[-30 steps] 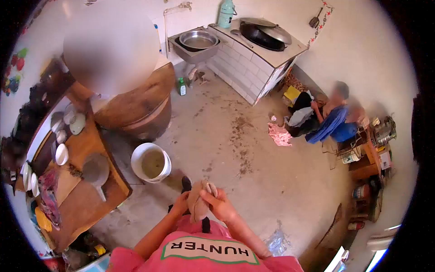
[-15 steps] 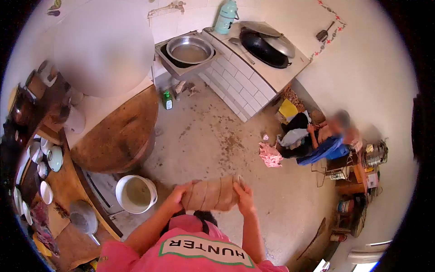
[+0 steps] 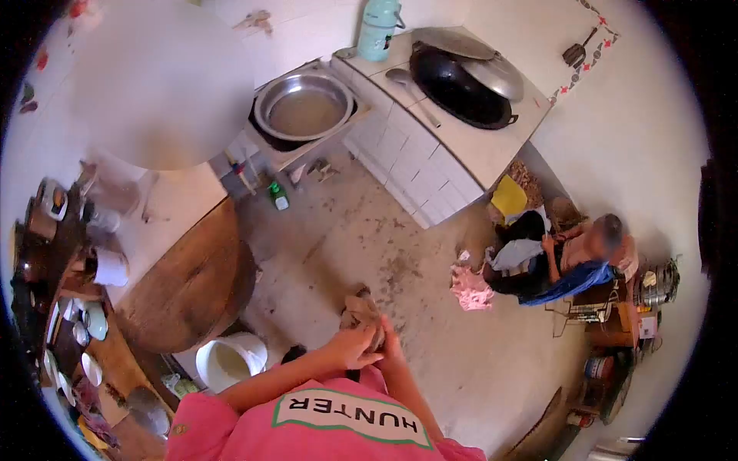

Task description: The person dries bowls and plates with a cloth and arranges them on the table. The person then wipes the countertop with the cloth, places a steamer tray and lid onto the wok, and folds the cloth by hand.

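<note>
A brown cloth [image 3: 360, 313], with darker lines across it a moment ago, is bunched into a narrow bundle in front of my pink shirt. My left hand [image 3: 352, 349] closes around the bundle from the left side. Pressed against the other side, my right hand [image 3: 391, 343] also grips it, and the two hands touch. Most of the cloth between the fingers is hidden; its loose end sticks out beyond the hands, above the floor. To the left of my hands stands a white bucket [image 3: 257, 347] with cloudy liquid inside.
A large round wooden board [image 3: 184, 284] leans at the left, near shelves of dishes. Ahead are a sink with a metal basin [image 3: 304, 107], a black wok [image 3: 461, 96] and a thermos [image 3: 377, 31]. A person [image 3: 592, 250] sits at right by pink cloth [image 3: 470, 287].
The cloth was stretched flat between my two hands; now it is bunched up, with both hands brought together on it. The view has shifted and turned slightly.
</note>
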Motion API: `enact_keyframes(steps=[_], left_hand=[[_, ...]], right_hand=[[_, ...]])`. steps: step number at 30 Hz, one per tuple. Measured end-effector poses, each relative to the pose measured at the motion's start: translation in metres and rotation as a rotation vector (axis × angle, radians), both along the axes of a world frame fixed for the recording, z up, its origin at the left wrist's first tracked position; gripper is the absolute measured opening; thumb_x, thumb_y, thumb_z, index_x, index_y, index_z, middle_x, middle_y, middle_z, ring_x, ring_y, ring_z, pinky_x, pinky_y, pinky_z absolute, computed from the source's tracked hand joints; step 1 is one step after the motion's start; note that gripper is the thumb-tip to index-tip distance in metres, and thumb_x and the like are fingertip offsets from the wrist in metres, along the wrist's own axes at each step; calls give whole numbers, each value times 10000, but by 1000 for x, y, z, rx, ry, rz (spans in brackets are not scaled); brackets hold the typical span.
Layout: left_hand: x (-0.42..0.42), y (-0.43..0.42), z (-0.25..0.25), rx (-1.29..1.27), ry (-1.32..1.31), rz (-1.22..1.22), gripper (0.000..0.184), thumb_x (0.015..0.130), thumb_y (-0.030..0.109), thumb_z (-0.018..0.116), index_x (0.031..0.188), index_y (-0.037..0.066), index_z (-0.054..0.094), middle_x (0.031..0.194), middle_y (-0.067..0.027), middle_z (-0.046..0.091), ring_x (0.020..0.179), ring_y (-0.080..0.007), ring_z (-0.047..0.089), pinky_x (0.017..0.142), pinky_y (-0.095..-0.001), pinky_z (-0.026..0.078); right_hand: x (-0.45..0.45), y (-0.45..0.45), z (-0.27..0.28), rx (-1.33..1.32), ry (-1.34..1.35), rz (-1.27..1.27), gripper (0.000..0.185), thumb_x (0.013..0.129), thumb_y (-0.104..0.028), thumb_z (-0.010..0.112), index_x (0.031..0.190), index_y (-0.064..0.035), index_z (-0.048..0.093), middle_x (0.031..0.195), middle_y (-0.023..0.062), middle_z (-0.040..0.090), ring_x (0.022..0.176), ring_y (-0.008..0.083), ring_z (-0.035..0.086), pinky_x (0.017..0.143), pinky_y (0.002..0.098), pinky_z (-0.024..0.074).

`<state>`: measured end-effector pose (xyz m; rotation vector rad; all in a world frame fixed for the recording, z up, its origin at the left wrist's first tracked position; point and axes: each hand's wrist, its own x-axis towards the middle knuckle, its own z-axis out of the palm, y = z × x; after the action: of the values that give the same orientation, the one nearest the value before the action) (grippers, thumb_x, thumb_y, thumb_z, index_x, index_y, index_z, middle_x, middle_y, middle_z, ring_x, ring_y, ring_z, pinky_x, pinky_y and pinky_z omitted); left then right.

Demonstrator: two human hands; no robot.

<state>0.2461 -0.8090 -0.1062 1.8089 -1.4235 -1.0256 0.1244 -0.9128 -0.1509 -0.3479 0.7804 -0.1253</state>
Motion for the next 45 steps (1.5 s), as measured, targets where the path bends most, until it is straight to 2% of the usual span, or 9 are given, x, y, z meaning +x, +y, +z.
enact_keyframes(steps=[4, 6, 8, 9, 21, 29, 35, 37, 45], left_hand=[[51, -71, 47, 95, 147, 85, 607, 900, 371, 632, 1321, -23, 443, 1041, -220, 652, 890, -346, 662, 781, -424, 529], [69, -99, 19, -132, 259, 313, 446, 935, 239, 619, 1281, -12, 494, 899, -127, 699, 716, -193, 680, 642, -327, 553], [97, -144, 29, -83, 489, 494, 374, 946, 220, 604, 1232, -9, 530, 871, -109, 690, 708, -164, 669, 611, -297, 542], [114, -168, 33, -61, 597, 595, 340, 952, 210, 597, 1208, -8, 548, 857, -101, 686, 705, -149, 664, 595, -282, 536], [289, -503, -91, 6, 771, 694, 205, 937, 183, 581, 851, -3, 584, 684, -113, 611, 533, -185, 618, 492, -307, 522], [378, -628, -116, 297, 267, 782, 365, 891, 277, 648, 725, -41, 576, 606, -151, 594, 453, -238, 615, 379, -336, 508], [381, -652, -101, 342, 159, 949, 451, 832, 335, 714, 675, -54, 548, 671, -191, 617, 458, -247, 613, 382, -362, 523], [384, -663, -94, 385, 103, 912, 472, 822, 333, 727, 632, -53, 532, 637, -191, 611, 441, -250, 605, 360, -363, 507], [399, -653, -140, 369, 85, 927, 377, 828, 201, 713, 622, -12, 480, 496, -122, 529, 343, -203, 527, 303, -343, 444]], right_hand=[[39, -87, 16, 132, -35, -21, 433, 926, -348, 577, 1238, -48, 560, 1146, 105, 636, 1048, 247, 612, 888, 394, 506], [50, -124, 47, -557, -62, 23, 424, 911, -322, 592, 1231, -46, 560, 1149, 105, 635, 1038, 246, 614, 885, 392, 507], [54, -171, 5, 18, -39, -97, 410, 892, -284, 615, 1218, -40, 559, 1146, 103, 631, 1012, 245, 617, 887, 401, 506], [58, -187, 12, -15, -42, -131, 407, 891, -278, 617, 1215, -40, 559, 1145, 102, 631, 1006, 244, 618, 887, 401, 506], [81, -333, 39, -183, 207, -493, 303, 897, -183, 618, 1158, -30, 598, 1104, 97, 650, 1005, 226, 637, 864, 356, 527], [120, -481, 82, -530, 429, -849, 310, 888, -81, 603, 1186, 2, 595, 1078, 99, 645, 940, 207, 648, 823, 339, 548], [157, -616, 57, -1377, 887, -374, 225, 869, -56, 626, 1088, -6, 615, 1035, 110, 658, 964, 244, 625, 814, 339, 500], [176, -656, 10, -1921, 734, -197, 324, 794, -2, 619, 1115, -37, 603, 1097, 146, 635, 995, 319, 610, 854, 376, 490], [196, -729, -76, -2124, 724, 575, 499, 812, -112, 586, 1309, -134, 549, 1435, 119, 469, 1358, 290, 404, 1129, 531, 274]])
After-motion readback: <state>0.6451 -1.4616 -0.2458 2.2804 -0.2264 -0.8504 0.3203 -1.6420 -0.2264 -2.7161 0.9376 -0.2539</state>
